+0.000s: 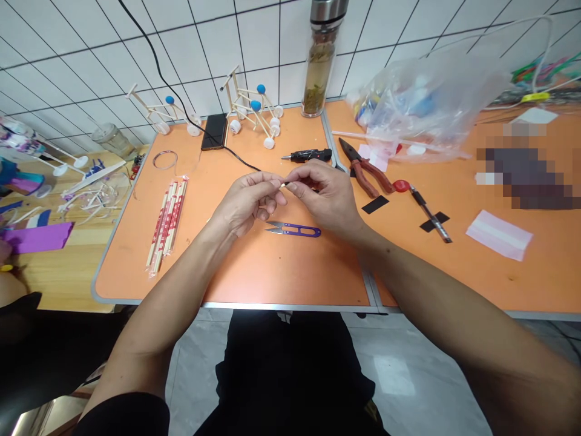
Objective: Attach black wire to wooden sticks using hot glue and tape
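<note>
Over the orange table [254, 272], my left hand [249, 203] and my right hand [324, 191] meet fingertip to fingertip. Both pinch a tiny pale-and-black piece [285, 184], mostly covered by the fingers; its kind is too small to make out. Just below them lie purple thread snips [299, 230], blades pointing left. Behind my right hand rests a black screwdriver-like tool [308, 155]. Pliers with red handles [365, 168] lie to its right, with a black strip [375, 204] near their handles. Left of my left hand are wrapped chopsticks [167, 224].
Wheeled stick models [254, 109], a phone [214, 132] and a glass tea bottle [319, 72] stand along the wall. A black cable crosses the back. To the right are a plastic bag [422, 103], a pen [431, 215] and a pink-white packet [499, 235]. Another person sits at left.
</note>
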`<action>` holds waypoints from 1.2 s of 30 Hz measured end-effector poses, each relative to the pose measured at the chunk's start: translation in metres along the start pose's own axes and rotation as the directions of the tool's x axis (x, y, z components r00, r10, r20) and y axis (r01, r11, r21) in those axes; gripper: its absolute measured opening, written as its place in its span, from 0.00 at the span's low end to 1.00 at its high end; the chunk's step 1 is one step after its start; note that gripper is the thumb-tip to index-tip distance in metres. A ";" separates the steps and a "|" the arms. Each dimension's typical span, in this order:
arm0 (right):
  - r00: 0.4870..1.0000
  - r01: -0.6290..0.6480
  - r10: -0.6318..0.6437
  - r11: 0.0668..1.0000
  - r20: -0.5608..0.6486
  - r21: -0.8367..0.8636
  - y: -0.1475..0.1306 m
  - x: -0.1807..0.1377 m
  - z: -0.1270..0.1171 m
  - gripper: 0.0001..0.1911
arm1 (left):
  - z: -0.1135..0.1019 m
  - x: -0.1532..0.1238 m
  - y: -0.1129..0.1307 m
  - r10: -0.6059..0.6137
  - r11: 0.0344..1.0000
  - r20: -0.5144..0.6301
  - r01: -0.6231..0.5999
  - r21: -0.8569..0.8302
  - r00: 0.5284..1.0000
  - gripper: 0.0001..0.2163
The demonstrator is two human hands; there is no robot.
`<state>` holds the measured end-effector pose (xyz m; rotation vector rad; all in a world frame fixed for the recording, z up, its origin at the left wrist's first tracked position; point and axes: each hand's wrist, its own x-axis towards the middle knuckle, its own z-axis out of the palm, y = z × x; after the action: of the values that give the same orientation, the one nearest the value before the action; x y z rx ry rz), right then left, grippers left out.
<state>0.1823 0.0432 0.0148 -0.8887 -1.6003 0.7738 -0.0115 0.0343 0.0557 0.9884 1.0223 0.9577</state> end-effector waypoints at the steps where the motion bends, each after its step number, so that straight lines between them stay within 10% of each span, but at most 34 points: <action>1: 1.000 -0.011 0.011 1.000 -0.003 0.005 0.001 0.000 0.000 0.12 | 0.000 0.000 0.000 0.011 1.000 -0.007 -0.011 0.012 1.000 0.09; 11: 0.988 -0.157 0.153 0.970 0.032 0.185 0.005 0.005 0.002 0.18 | 0.004 -0.002 -0.009 0.383 0.883 -0.067 -0.343 0.321 0.921 0.08; 36: 0.988 -0.149 0.125 0.940 0.096 0.308 0.004 0.006 0.001 0.30 | 0.002 0.002 -0.011 0.437 0.874 -0.059 -0.408 0.264 0.898 0.05</action>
<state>0.1810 0.0506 0.0139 -0.7497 -1.4364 1.1381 -0.0074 0.0324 0.0450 1.4172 1.0605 1.2822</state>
